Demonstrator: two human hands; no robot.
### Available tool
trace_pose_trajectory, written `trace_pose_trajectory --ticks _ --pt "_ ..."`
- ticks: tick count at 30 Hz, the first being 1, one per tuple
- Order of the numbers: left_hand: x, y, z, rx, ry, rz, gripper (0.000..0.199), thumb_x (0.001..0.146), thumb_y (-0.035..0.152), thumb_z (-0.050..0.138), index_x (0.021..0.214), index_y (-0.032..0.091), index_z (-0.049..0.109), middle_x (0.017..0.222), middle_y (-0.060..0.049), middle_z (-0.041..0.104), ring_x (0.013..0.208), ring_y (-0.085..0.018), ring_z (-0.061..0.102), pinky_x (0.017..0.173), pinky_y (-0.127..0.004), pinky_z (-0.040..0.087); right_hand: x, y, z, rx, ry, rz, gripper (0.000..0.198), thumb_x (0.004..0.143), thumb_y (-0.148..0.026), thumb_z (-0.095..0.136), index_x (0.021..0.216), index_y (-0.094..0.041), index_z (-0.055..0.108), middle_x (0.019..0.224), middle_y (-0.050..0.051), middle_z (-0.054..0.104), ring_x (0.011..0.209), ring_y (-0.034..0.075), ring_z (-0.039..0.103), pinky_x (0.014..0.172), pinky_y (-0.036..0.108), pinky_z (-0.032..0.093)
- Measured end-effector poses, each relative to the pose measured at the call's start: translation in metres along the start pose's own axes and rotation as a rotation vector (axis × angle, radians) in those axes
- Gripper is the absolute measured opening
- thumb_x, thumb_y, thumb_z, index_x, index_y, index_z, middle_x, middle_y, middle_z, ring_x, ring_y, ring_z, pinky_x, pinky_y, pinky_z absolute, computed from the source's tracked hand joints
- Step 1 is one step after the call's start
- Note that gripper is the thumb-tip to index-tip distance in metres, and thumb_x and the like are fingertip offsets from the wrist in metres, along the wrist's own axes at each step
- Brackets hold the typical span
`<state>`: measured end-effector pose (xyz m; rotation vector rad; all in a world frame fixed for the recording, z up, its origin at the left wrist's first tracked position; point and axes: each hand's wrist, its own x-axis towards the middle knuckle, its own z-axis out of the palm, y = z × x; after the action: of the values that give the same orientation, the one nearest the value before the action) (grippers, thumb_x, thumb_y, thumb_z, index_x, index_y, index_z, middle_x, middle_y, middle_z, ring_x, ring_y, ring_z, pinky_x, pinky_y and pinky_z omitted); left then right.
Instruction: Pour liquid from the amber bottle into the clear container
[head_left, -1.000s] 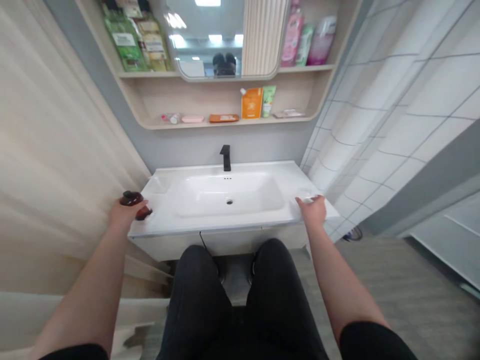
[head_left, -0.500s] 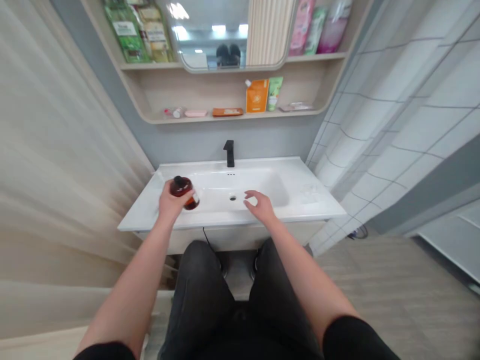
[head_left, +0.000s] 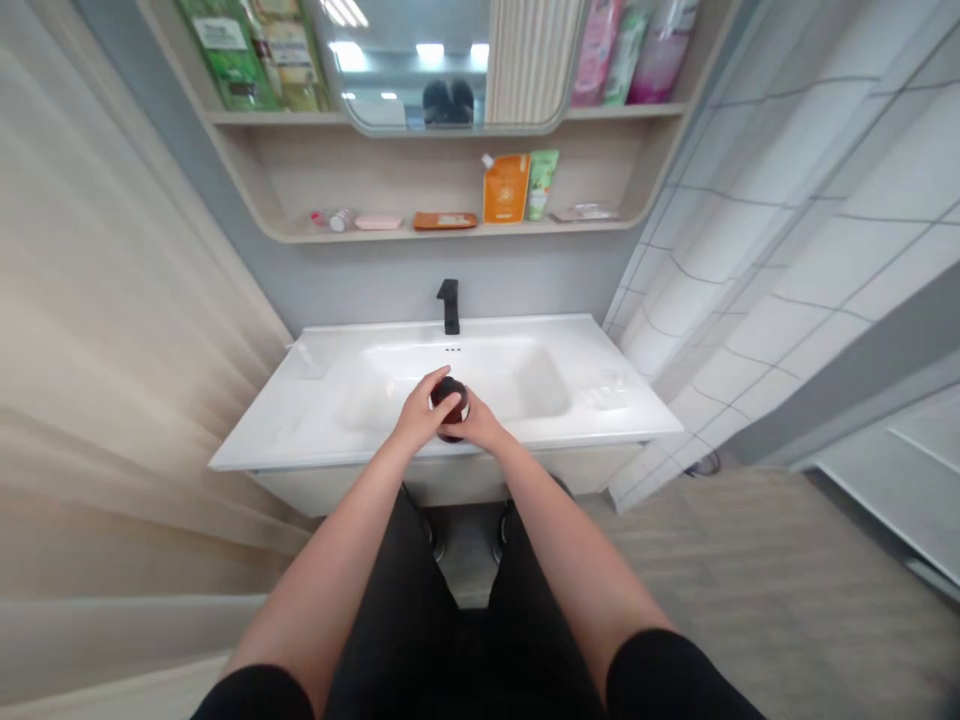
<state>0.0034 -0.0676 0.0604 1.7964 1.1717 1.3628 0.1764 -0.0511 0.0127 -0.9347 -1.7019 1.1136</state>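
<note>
A dark brown bottle (head_left: 444, 391) with a black cap is between my two hands, over the front of the white sink (head_left: 517, 385). My left hand (head_left: 420, 412) wraps its left side, thumb across the front. From the right, my right hand (head_left: 481, 424) grips the lower part of the same bottle. Much of the bottle's body is hidden by the fingers. Beyond the hands, the black faucet (head_left: 449, 308) stands at the back of the sink.
Above the sink, a shelf (head_left: 300, 236) carries an orange pouch (head_left: 505, 190), a green tube (head_left: 541, 186) and small items. A mirror (head_left: 450, 60) hangs above. Clear dishes sit at the counter's left (head_left: 309, 358) and right (head_left: 606, 395). A curtain (head_left: 112, 300) borders the left.
My left hand has carried the bottle rightward from the sink's left side to its front middle. My right hand, empty before, has moved left and closed on the bottle.
</note>
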Motion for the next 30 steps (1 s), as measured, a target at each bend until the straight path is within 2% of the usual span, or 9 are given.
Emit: trace_pose_trajectory --ticks 3,7,10,13,16,18,21,27,30 --pt "0.014 0.005 -0.009 -0.14 -0.116 -0.055 0.041 0.101 0.048 0.063 0.13 0.023 0.079 0.141 -0.011 0.077 0.139 -0.032 0.068 0.126 -0.05 0.047 0.002 -0.001 0.0 0.022 -0.004 0.044 0.084 0.066 -0.033 0.096 0.143 -0.025 0.063 0.129 0.006 0.078 0.119 0.031 0.071 0.113 0.049 0.056" --pt "0.02 0.009 -0.009 -0.161 -0.127 -0.089 0.035 0.095 0.048 0.07 0.115 0.021 0.082 0.126 -0.01 0.082 0.122 -0.03 0.074 0.116 -0.048 0.054 0.003 0.001 0.0 0.058 -0.021 0.048 0.082 0.066 -0.033 0.097 0.141 -0.023 0.065 0.121 0.005 0.079 0.11 0.029 0.073 0.107 0.047 0.058" --pt "0.02 0.009 0.002 -0.168 0.015 -0.154 0.032 0.082 0.045 0.084 0.101 0.021 0.077 0.107 -0.009 0.083 0.103 -0.028 0.077 0.102 -0.045 0.059 0.003 -0.001 0.0 0.077 -0.03 0.019 0.082 0.065 -0.032 0.097 0.14 -0.021 0.067 0.123 0.005 0.079 0.113 0.029 0.072 0.109 0.047 0.057" --pt "0.019 0.01 0.014 -0.148 0.176 -0.149 0.044 0.068 0.036 0.094 0.101 0.023 0.068 0.094 -0.003 0.079 0.092 -0.024 0.075 0.095 -0.042 0.06 0.0 -0.006 -0.001 0.082 -0.027 0.013 0.083 0.066 -0.029 0.096 0.143 -0.022 0.067 0.125 0.005 0.079 0.117 0.03 0.071 0.11 0.048 0.057" --pt "0.015 0.012 0.016 -0.166 0.097 -0.084 0.046 0.07 0.032 0.092 0.107 0.023 0.068 0.104 -0.004 0.079 0.102 -0.024 0.075 0.103 -0.043 0.057 -0.002 -0.011 -0.002 0.099 -0.018 0.016 0.082 0.066 -0.024 0.095 0.143 -0.023 0.068 0.124 0.005 0.079 0.117 0.031 0.071 0.109 0.049 0.058" --pt "0.012 0.013 0.013 -0.221 0.037 -0.08 0.041 0.071 0.033 0.091 0.103 0.023 0.067 0.112 -0.007 0.079 0.108 -0.025 0.074 0.105 -0.045 0.056 -0.004 -0.014 -0.003 0.104 -0.021 0.014 0.082 0.066 -0.022 0.095 0.143 -0.024 0.069 0.125 0.005 0.079 0.118 0.031 0.071 0.108 0.049 0.059" --pt "0.01 0.013 0.008 -0.297 0.037 -0.087 0.046 0.068 0.03 0.093 0.101 0.023 0.063 0.117 -0.007 0.079 0.111 -0.026 0.074 0.106 -0.046 0.057 -0.005 -0.016 -0.003 0.107 -0.028 0.004 0.084 0.066 -0.022 0.094 0.146 -0.025 0.068 0.129 0.005 0.078 0.123 0.032 0.07 0.11 0.05 0.059" --pt "0.013 0.015 0.01 -0.23 0.033 -0.091 0.05 0.067 0.03 0.094 0.106 0.023 0.063 0.121 -0.01 0.079 0.112 -0.027 0.075 0.109 -0.049 0.056 -0.004 -0.014 -0.003 0.112 -0.029 -0.002 0.087 0.067 -0.023 0.094 0.149 -0.025 0.066 0.131 0.006 0.078 0.123 0.033 0.069 0.112 0.052 0.057" --pt "0.015 0.017 0.009 -0.234 0.035 -0.047 0.062 0.065 0.026 0.094 0.118 0.025 0.062 0.121 -0.009 0.081 0.115 -0.027 0.076 0.113 -0.05 0.054 -0.003 -0.01 -0.004 0.103 -0.041 -0.016 0.086 0.068 -0.024 0.093 0.149 -0.025 0.065 0.132 0.006 0.077 0.122 0.032 0.07 0.113 0.052 0.056"
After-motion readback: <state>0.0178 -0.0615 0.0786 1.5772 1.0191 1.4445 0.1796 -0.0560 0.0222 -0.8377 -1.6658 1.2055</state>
